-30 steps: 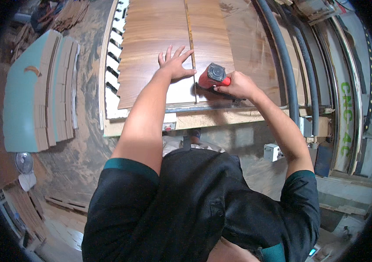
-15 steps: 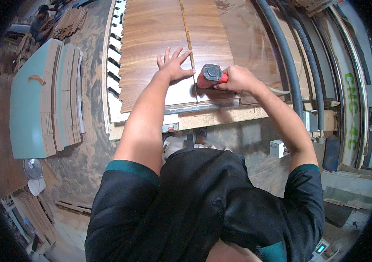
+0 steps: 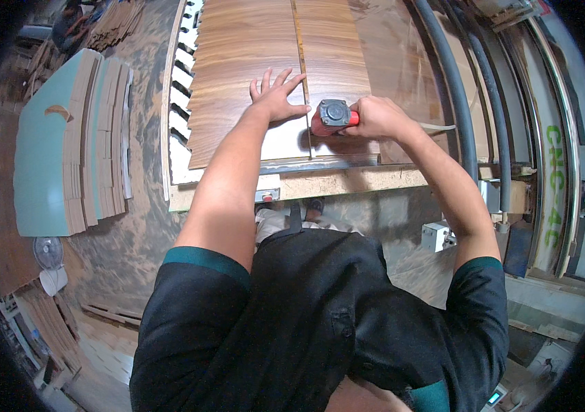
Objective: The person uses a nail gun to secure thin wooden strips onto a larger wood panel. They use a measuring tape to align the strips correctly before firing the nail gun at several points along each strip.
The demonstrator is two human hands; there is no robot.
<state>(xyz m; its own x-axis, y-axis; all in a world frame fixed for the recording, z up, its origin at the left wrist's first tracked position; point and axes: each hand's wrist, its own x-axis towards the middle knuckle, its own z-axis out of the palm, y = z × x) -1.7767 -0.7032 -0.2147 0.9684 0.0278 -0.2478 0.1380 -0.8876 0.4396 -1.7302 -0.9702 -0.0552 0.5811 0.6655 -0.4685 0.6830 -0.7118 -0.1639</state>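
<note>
A wood-grain panel (image 3: 237, 82) lies on the workbench, and a narrow yellow-brown strip (image 3: 302, 58) runs lengthwise over it. My left hand (image 3: 277, 101) is spread on the panel, its thumb and a fingertip touching the strip's left edge. In my right hand (image 3: 380, 120) is a red nail gun (image 3: 333, 113) with a dark square cap, gripped by its handle. It stands upright just right of the strip, near the panel's close end. Its nose is hidden beneath its body.
Dark hoses (image 3: 447, 69) run along the right of the bench, beside a metal rail (image 3: 560, 137). Stacked boards with a pale green top (image 3: 48, 151) stand on the left, a fan (image 3: 48, 254) close by. A person (image 3: 69, 27) is at the far left.
Both hands keep about the same place on the panel, and the nail gun stays beside the strip. The whole view has shifted slightly.
</note>
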